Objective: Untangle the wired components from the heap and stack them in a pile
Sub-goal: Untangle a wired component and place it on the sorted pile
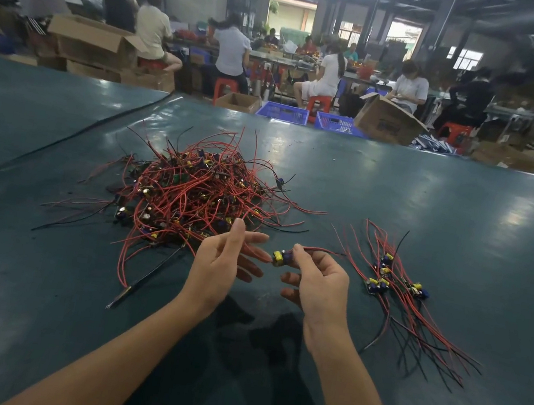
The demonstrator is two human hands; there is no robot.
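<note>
Pinching one component (280, 257): right hand (319, 281); left hand (220, 263) slack. Heap (191, 191) at eleven o'clock; pile (385, 282), perhaps five, at three.

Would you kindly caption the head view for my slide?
Right hand pinches a yellow-and-blue wired component between tangled red-wire heap and sorted pile.

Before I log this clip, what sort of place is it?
Probably an electronics assembly workshop: a heap of wired components on a green worktable, rows of seated workers behind, open cardboard boxes.
</note>
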